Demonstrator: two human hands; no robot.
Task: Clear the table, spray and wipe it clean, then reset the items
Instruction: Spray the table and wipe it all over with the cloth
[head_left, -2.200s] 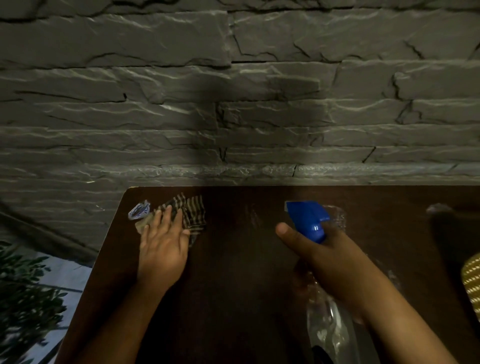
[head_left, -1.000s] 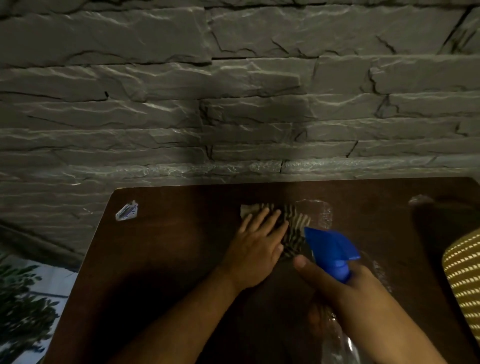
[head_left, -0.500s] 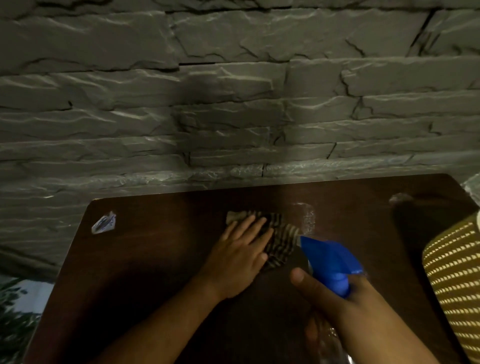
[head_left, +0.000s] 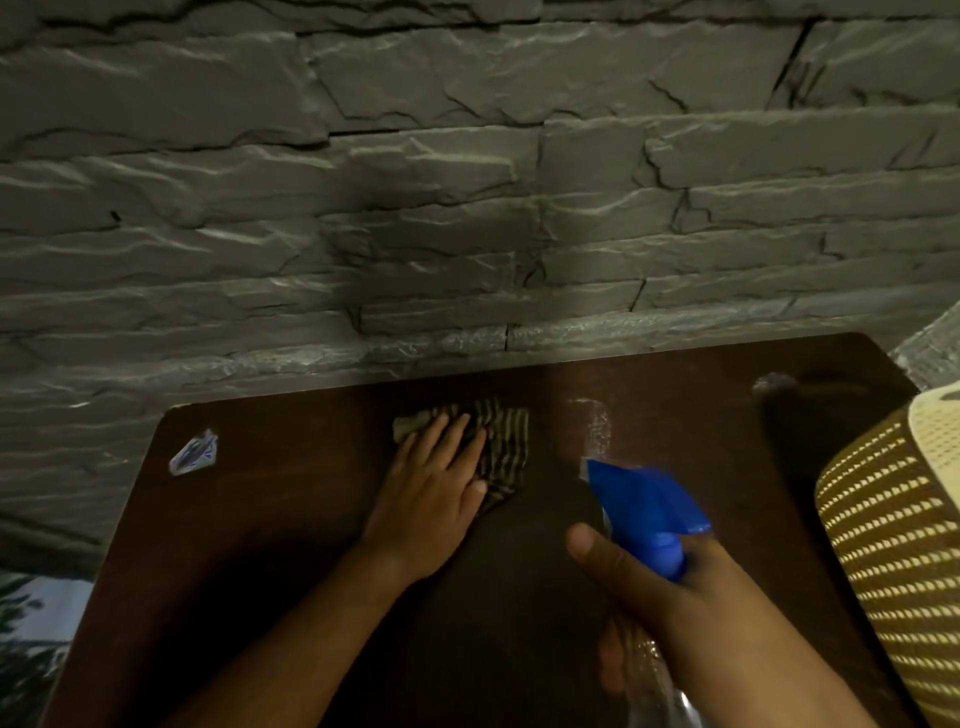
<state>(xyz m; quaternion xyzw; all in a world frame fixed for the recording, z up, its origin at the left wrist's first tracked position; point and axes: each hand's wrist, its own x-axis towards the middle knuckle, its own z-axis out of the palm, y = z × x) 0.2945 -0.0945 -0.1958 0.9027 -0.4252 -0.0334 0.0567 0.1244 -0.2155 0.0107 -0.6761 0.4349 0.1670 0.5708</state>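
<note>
Table wiped under a flat palm, sprayer kept ready

Table: left hand presses straight fingers on the striped cloth near the far edge, spreading pressure. Right hand grasps the spray bottle, nozzle aimed at the wet streak farther right, seemingly the next patch. A wrapper scrap lies far left.

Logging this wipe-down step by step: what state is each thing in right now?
left hand: flat, pressing the cloth.
cloth: crumpled on the table, partly under the fingers.
right hand: gripping the spray bottle.
spray bottle: held above the table, nozzle forward.
table: wet streak right of the cloth.
wrapper: lying at far left corner.
</note>
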